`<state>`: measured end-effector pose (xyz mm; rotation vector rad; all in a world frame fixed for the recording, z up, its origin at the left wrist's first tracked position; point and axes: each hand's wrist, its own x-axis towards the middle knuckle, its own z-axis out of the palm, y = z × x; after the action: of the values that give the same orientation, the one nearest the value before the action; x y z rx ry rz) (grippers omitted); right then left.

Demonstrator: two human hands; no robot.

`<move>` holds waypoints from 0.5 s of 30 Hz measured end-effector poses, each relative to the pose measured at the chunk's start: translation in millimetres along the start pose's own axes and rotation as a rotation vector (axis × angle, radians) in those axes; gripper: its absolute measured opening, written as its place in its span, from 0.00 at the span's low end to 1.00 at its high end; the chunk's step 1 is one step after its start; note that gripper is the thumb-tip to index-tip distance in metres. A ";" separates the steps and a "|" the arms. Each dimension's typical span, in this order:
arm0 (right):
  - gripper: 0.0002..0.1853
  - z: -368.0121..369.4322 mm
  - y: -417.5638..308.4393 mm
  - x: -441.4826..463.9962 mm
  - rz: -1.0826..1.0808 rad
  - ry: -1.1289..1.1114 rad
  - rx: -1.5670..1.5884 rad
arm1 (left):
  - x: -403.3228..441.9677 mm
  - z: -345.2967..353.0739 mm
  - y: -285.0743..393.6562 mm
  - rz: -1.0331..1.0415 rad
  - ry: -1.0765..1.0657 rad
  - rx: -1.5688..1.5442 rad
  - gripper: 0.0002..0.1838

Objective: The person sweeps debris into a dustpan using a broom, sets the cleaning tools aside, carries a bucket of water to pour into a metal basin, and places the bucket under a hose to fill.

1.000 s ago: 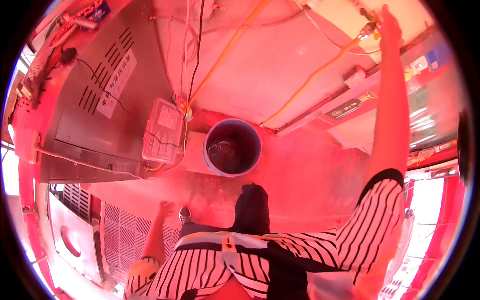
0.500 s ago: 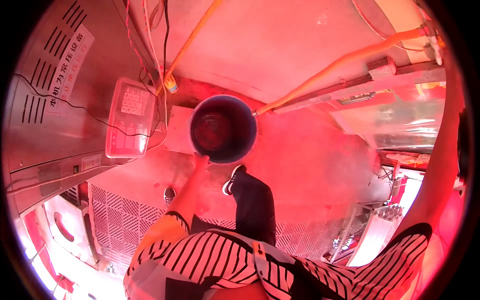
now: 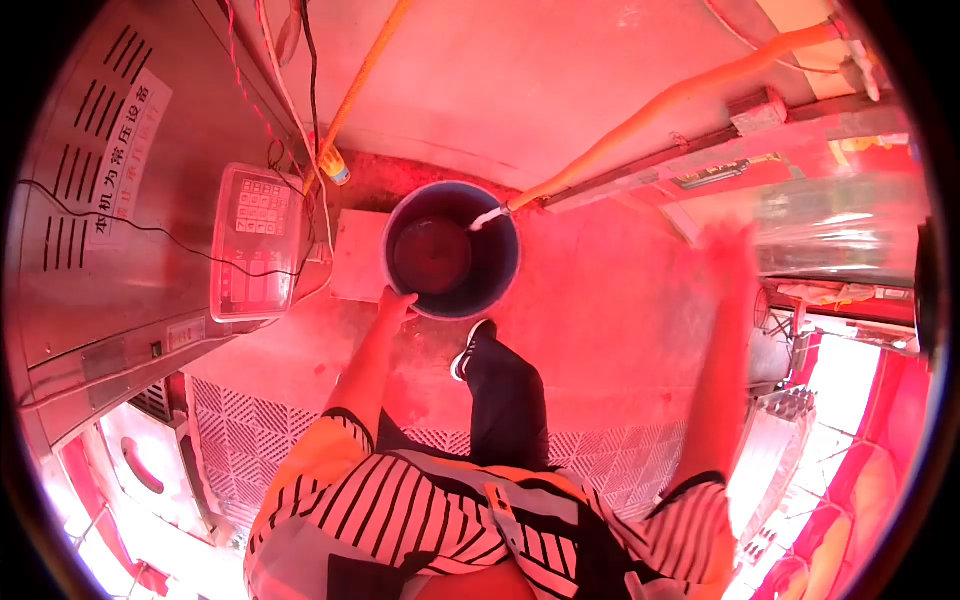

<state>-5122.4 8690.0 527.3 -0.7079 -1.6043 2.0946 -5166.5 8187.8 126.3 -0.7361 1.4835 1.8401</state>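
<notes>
On the floor stands a round dark blue bucket (image 3: 503,285). My left hand (image 3: 398,301) grips its near left rim, with the fingers closed over the edge. Water (image 3: 486,219) runs into the bucket from the end of an orange hose (image 3: 640,115), which comes down from the upper right. My right hand (image 3: 728,246) is in the air to the right of the bucket, blurred by motion, with its fingers apart and nothing seen in it.
A metal cabinet (image 3: 75,300) fills the left side, with a clear-covered control box (image 3: 257,243) on it. Behind the bucket hang wires and a second orange hose (image 3: 368,75). A patterned mat (image 3: 240,430) lies near my feet. A wrapped box-like unit (image 3: 835,235) stands at the right.
My left hand has come to the bucket and closed on its rim. My right hand has left the valve at the upper right and moved down. Water now flows from the hose.
</notes>
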 end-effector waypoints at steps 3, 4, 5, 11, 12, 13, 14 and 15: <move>0.20 -109.0 148.9 -135.2 0.277 0.292 -0.040 | -10.7 -9.2 8.9 -0.208 -0.021 0.004 0.24; 0.20 -137.8 188.3 -191.0 0.380 0.381 -0.070 | -12.5 -20.9 6.4 -0.250 -0.073 0.001 0.23; 0.20 -161.7 220.7 -249.5 0.491 0.470 -0.097 | -19.0 -36.8 2.7 -0.254 -0.098 0.011 0.21; 0.17 -146.2 282.1 -500.2 0.943 0.696 -0.282 | -45.6 -179.2 -35.2 -0.134 -0.048 0.234 0.15; 0.17 -129.7 277.6 -516.0 0.999 0.718 -0.328 | -49.3 -203.5 -37.4 -0.135 -0.036 0.273 0.14; 0.16 -133.1 292.5 -525.6 1.008 0.719 -0.318 | -53.9 -228.1 -39.5 -0.139 -0.016 0.318 0.13; 0.16 -138.2 310.6 -532.9 1.019 0.709 -0.311 | -56.5 -253.8 -41.8 -0.148 0.007 0.371 0.12; 0.14 -129.2 314.3 -532.9 1.013 0.716 -0.304 | -63.0 -276.8 -40.8 -0.177 0.033 0.451 0.11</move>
<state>-4627.2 8389.4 274.6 -2.4270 -1.2221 1.7128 -5088.4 7913.7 94.1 -0.6506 1.7131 1.3007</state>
